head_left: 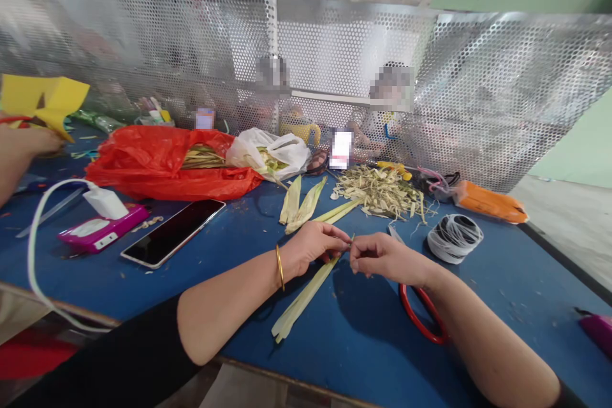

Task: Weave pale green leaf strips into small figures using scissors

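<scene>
Fingers of the left hand (310, 247) pinched a pale leaf bundle (306, 299) slanting across the tabletop (239, 325); the right hand (382, 256) curled close beside, its grip unclear. The bundle looked gathered but unfinished — any tie was too small to tell. Farther right sat a thread spool (455, 240); on the far side, loose leaves (310, 204) seemingly awaited work.

2 bare hands meet over a blue table (191, 293): the left hand (315, 247) pinches a pale green husk strip (306, 299), its fingers close to the right hand (382, 256). Red-handled scissors (423, 319) lie under the right forearm. A thread spool (455, 239) sits right, a black-screened phone (173, 233) left, a red bag (157, 162) far left.
</scene>
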`<state>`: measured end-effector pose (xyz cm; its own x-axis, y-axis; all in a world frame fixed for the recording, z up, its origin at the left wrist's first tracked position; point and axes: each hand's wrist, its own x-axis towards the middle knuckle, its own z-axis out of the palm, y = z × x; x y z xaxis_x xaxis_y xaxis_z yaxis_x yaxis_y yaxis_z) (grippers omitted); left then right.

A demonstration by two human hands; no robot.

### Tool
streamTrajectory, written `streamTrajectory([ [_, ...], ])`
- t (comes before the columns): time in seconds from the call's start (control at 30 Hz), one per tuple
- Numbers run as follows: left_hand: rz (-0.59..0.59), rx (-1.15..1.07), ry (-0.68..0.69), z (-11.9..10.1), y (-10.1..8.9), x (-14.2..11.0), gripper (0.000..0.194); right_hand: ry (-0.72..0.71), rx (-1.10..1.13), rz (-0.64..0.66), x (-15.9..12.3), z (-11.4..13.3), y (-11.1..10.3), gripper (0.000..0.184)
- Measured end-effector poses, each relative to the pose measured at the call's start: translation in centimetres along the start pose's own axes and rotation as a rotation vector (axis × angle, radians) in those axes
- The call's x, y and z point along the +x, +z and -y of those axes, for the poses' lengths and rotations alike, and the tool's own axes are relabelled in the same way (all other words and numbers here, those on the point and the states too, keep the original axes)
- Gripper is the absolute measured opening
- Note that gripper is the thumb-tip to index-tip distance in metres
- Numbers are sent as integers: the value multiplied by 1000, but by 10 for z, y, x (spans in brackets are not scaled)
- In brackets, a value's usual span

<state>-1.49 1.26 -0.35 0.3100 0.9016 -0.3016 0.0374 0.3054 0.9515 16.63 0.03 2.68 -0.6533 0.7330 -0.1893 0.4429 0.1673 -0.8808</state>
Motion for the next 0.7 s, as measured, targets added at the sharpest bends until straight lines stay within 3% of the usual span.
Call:
streamTrajectory([
  [0.07, 3, 16, 15, 0, -1, 0, 11, -18, 8, -75, 1, 0, -1, 17],
  [0.2, 37, 133, 129, -3, -3, -1, 12, -113, 121, -466, 8, -4, 1, 16],
  [0.23, 47, 169, 171, -3, -3, -1, 10, -116, 141, -481, 10, -6, 2, 20],
  [0.4, 71, 298, 358, 2, -7, 5, 11, -86, 1, -300, 16, -20, 11, 20],
  [0.6, -44, 520, 505, 6, -9, 10, 13, -97, -70, -393, 19, -27, 14, 15],
  [0.7, -168, 734, 571, 2, -6, 3, 20, -75, -93, -436, 20, -26, 16, 13],
])
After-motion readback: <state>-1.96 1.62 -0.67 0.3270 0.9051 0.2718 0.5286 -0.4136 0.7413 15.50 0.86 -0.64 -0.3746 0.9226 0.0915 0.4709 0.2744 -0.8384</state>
